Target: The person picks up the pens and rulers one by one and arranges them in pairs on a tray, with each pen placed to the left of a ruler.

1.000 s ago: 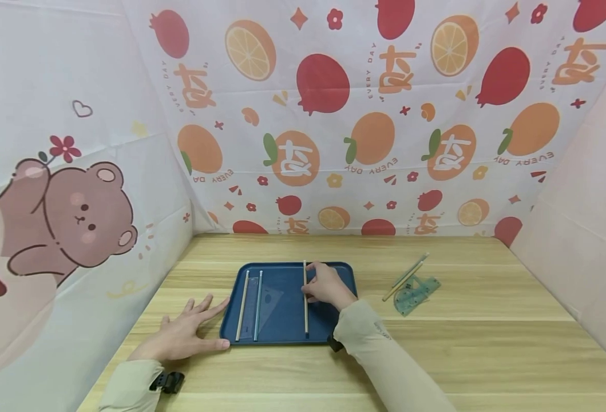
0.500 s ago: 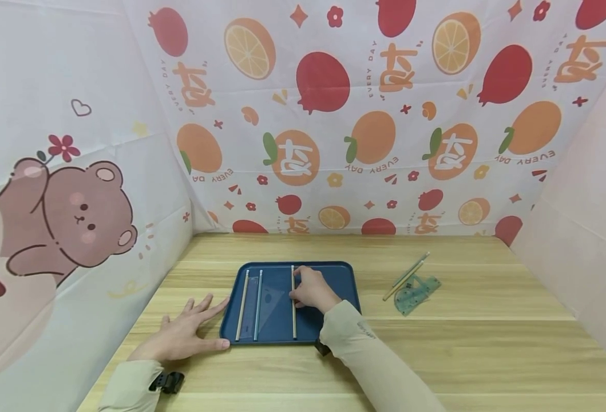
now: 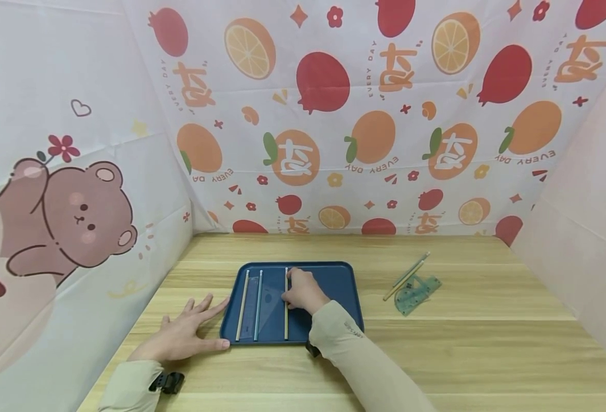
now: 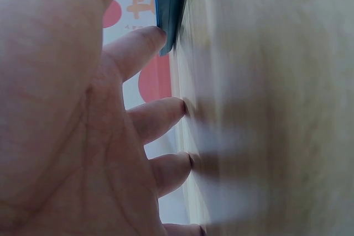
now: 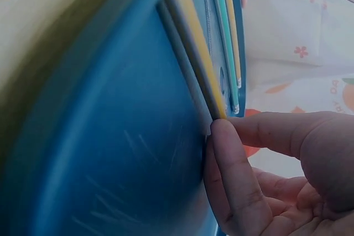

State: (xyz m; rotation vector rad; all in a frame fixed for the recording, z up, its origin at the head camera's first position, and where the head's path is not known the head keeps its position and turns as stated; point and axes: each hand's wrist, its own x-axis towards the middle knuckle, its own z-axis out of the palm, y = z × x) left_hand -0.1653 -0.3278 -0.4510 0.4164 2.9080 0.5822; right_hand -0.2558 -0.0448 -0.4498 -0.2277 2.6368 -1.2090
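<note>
My right hand (image 3: pixel 304 292) pinches a yellow pencil (image 3: pixel 286 320) between thumb and fingers, low over the middle of a blue tray (image 3: pixel 333 280). In the right wrist view that pencil (image 5: pixel 196 42) lies close above the tray floor. To its left in the tray are a clear set square (image 3: pixel 270 300), a green pencil (image 3: pixel 258 306), a clear ruler (image 3: pixel 249 309) and another yellow pencil (image 3: pixel 242 306), all roughly lengthwise. My left hand (image 3: pixel 184 332) lies spread at the tray's left side, its index finger (image 4: pixel 138 51) and thumb touching the rim.
On the wooden table (image 3: pixel 467 355) right of the tray lie a green pencil (image 3: pixel 412 269), a yellow pencil (image 3: pixel 403 280) and a green translucent protractor (image 3: pixel 417 294), partly overlapping. A fruit-printed cloth (image 3: pixel 375 171) hangs behind the table, with more cloth at both sides.
My right hand has moved left across the tray with the yellow pencil, bringing it next to the set square and lower. The left hand has stayed in place.
</note>
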